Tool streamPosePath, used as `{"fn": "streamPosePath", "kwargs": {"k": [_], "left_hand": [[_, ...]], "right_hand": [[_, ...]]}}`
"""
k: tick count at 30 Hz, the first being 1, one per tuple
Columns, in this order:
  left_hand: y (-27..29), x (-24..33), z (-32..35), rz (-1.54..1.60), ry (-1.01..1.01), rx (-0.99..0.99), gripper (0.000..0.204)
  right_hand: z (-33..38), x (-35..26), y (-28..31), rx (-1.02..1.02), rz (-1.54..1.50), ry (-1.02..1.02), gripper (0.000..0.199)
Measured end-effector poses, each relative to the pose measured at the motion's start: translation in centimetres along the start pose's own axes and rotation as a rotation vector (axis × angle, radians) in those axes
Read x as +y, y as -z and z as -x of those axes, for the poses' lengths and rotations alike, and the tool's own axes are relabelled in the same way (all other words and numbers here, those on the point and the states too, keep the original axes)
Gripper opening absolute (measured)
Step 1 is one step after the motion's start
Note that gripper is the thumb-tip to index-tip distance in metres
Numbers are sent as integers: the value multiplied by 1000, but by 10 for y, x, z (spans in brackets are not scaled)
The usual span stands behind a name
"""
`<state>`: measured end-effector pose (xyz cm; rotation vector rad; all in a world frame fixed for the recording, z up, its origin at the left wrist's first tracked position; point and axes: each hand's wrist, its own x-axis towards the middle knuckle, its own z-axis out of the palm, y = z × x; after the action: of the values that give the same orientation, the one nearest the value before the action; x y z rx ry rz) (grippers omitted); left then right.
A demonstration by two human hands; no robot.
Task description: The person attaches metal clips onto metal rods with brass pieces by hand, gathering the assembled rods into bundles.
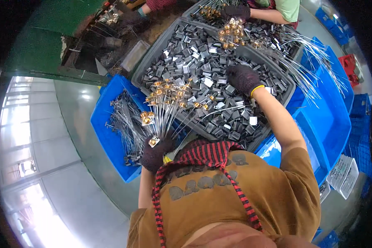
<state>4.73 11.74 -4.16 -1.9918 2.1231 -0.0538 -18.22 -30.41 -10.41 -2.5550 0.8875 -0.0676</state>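
My left hand (155, 153), in a dark knit glove, is closed around a bundle of thin metal rods with copper coils (166, 97) at their upper ends. The rods fan out over the near left edge of a grey bin (141, 68). Small dark and silvery bent metal pieces (190, 62) fill that bin. My right hand (244, 79), gloved too with a yellow cuff, rests on these pieces toward the right side. Its fingers are curled together, and whatever they hold is hidden.
At left, a blue tub (98, 120) holds rods with dark ends. Blue bins (324, 120) stand at right; long rods (295, 62) jut over them. Across the bin is a co-worker's gloved hand (235, 12); another person's glove (132, 18) is at upper left.
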Motion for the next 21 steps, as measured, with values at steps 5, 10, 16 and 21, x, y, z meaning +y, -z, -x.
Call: {"fn": "streamPosePath", "kwargs": {"k": [5,10,16,21], "left_hand": [[-8,-3,7,775,282,-23,48],[-3,-24,12,-531,-154,-180,55],[-53,-49,19,1587,246,-281,74],[-48,-45,15,1459,194,-232,76]], "right_hand": [[26,-7,18,242,-341,-172,38],[71,-43,12,54,-975,3,32],[121,-140,41,-153,-1423,-254,44],[134,-165,22,-61,-1746,-220,55]]}}
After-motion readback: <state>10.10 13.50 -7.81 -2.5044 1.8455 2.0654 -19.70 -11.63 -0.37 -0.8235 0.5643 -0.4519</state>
